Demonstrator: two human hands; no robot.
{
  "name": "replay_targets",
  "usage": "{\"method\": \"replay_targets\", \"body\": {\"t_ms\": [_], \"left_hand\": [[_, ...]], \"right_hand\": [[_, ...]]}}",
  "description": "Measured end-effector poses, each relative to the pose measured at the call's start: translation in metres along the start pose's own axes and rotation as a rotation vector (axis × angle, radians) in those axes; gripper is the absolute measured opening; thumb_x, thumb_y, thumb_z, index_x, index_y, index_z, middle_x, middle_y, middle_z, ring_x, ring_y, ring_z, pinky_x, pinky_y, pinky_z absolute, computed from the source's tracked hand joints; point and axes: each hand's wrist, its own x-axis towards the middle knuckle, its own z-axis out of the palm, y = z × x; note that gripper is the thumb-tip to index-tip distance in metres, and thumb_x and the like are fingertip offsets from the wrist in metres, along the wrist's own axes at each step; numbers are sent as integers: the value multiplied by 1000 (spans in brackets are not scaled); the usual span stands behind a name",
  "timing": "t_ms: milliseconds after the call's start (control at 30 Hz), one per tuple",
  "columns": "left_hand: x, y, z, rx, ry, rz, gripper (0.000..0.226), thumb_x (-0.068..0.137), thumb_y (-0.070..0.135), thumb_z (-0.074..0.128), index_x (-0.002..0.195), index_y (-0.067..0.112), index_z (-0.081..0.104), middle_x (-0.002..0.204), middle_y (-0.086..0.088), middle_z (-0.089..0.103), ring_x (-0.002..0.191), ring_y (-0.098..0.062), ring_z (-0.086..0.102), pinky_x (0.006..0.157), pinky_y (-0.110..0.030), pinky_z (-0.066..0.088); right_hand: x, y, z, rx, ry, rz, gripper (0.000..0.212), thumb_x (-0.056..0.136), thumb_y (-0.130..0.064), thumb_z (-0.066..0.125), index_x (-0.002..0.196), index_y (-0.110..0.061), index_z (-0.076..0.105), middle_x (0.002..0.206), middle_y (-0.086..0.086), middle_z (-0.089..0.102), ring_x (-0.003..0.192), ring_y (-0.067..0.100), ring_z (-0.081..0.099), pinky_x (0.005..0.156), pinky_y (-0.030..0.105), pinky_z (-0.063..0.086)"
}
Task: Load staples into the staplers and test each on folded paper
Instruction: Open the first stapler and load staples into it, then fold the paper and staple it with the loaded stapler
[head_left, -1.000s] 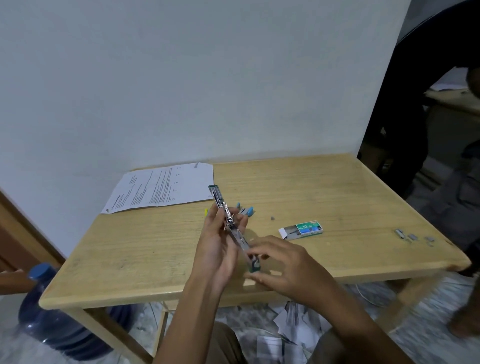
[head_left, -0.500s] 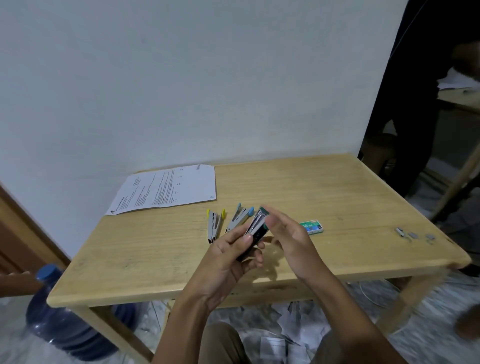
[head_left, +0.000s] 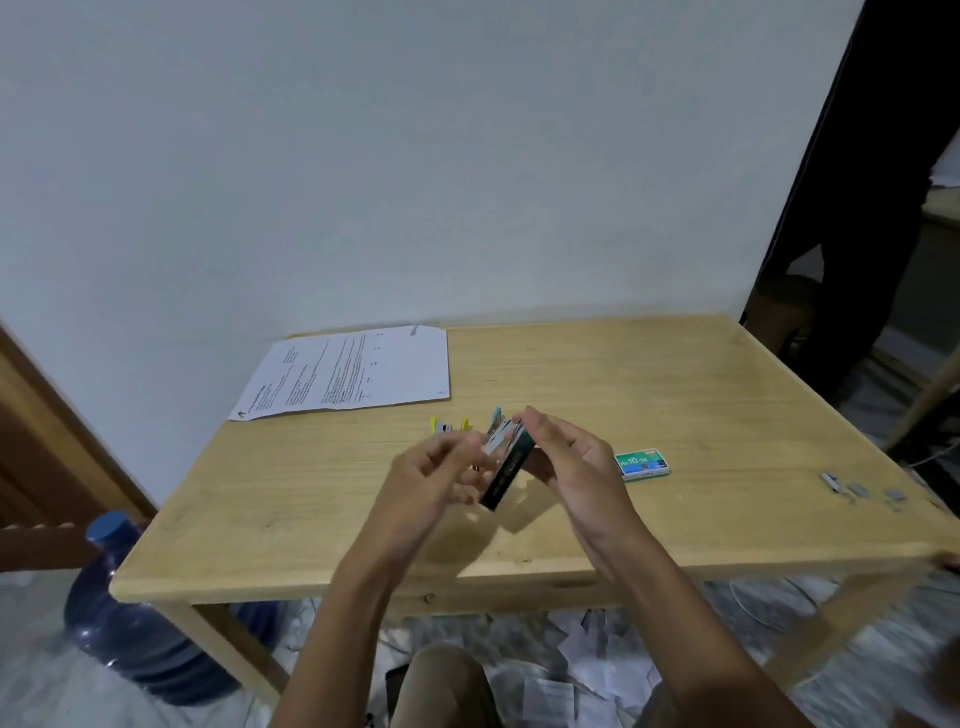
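A dark green stapler (head_left: 508, 470) is held tilted above the wooden table (head_left: 649, 395), folded closed, its silver nose pointing away from me. My right hand (head_left: 576, 462) grips its upper end, thumb on top. My left hand (head_left: 431, 467) is blurred; its curled fingers hold the lower left side. On the table behind my hands lie a yellow stapler (head_left: 445, 426) and a blue stapler (head_left: 496, 415), both partly hidden. A green staple box (head_left: 641, 464) lies just to the right of my right hand. A printed paper sheet (head_left: 348, 374) lies flat at the back left.
Loose staple strips (head_left: 852, 489) lie near the table's right edge. A blue water jug (head_left: 130, 613) stands on the floor at the left. Paper scraps (head_left: 571, 670) litter the floor under the table. A person in dark clothes (head_left: 857, 208) stands at the far right.
One second ago the green stapler was opened out long in my left hand. It is now folded closed, and my right hand has come up from its lower end to its top.
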Motion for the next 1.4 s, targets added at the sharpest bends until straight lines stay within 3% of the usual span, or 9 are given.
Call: {"method": "replay_targets", "body": {"t_ms": [100,167,233,300,400,667,967,1233,1400], "left_hand": [[37,2,-30,237,474,83,32,92,47,62,104,18,70,97,-1,70,82,-13,62,81,-36,52],[69,1,-60,415,745,13,47,90,55,58,119,18,62,121,-8,60,111,-24,57,98,-43,44],[95,-2,-91,650,861,-254,73,87,62,56,140,12,44,143,-18,41,133,-38,35,108,-50,29],[108,-9,-118,752,888,-484,95,84,67,55,147,2,27,152,-23,26,140,-38,23,110,-49,24],[111,-19,-141,811,982,-551,102,83,65,59,144,-9,23,147,-22,29,139,-32,24,112,-43,21],[124,-19,-173,780,908,-661,86,74,61,70,132,5,42,141,-18,35,134,-33,25,109,-46,22],[128,-15,-190,664,867,-684,72,74,46,78,127,9,47,133,-14,40,126,-33,31,104,-47,32],[131,-24,-192,716,916,-621,40,84,26,64,124,32,60,130,-12,41,123,-35,32,102,-46,27],[131,-34,-186,739,1003,-496,39,85,30,57,120,15,55,128,-14,47,125,-34,33,102,-47,23]], "right_hand": [[10,-12,-1,-80,33,29,39,77,-48,68,91,-12,73,84,9,78,82,19,74,83,25,57],[19,-19,-2,-168,31,44,35,80,-48,68,89,-15,73,82,5,77,73,18,73,80,30,59],[28,-24,-3,-256,10,30,40,78,-51,70,87,-12,73,83,6,76,66,17,71,78,36,59],[36,-27,-1,-318,-17,11,45,77,-52,71,87,-7,72,81,9,74,62,18,69,79,40,59],[47,-31,0,-355,-44,-40,45,80,-47,73,89,-4,71,86,17,72,62,20,69,83,49,57],[69,-35,3,-397,-55,-103,35,81,-46,70,92,-13,73,90,10,72,65,17,71,75,38,60],[70,-21,8,-326,-12,-77,39,77,-48,70,87,-11,73,91,11,71,65,20,70,75,46,59],[68,-21,16,-296,-19,-75,26,85,-40,71,85,-14,73,95,13,70,66,17,69,69,40,59],[62,-25,16,-293,-16,-88,30,78,-46,72,88,-18,74,94,11,71,68,16,69,70,39,60]]}}
